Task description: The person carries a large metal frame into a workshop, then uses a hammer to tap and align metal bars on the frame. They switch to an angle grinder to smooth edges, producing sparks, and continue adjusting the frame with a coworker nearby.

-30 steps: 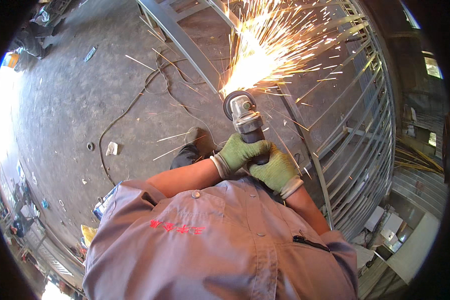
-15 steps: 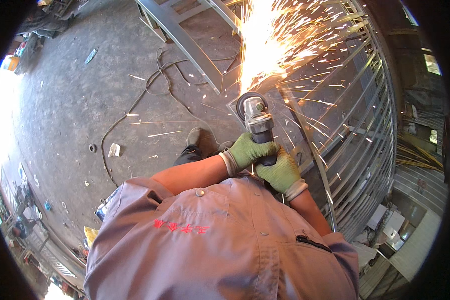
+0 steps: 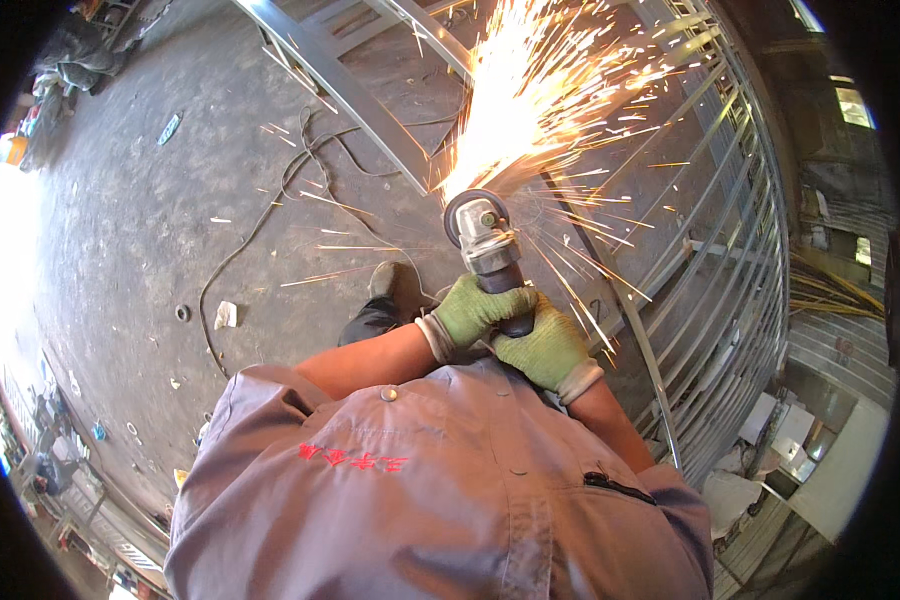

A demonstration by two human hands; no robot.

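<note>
An angle grinder (image 3: 487,243) with a dark body and a silver head is held out in front of me. Sparks (image 3: 540,95) stream forward from its disc (image 3: 456,212) in a bright fan. My left hand (image 3: 478,312), in a green glove, is closed round the grinder's body from the left. My right hand (image 3: 548,346), gloved alike, closes round its rear end. The spot where the disc meets metal is hidden by the grinder head and the glare. A grey metal frame (image 3: 365,103) lies just ahead and left of the disc.
A long rack of parallel metal bars (image 3: 715,340) curves along the right. A thin metal bar (image 3: 625,300) runs between it and the grinder. A cable (image 3: 245,245) snakes across the floor on the left. My shoe (image 3: 398,285) stands left of my left hand.
The grinder and both hands have shifted left across the view. The spark stream comes from farther left and still sprays forward. Both hands keep their hold.
</note>
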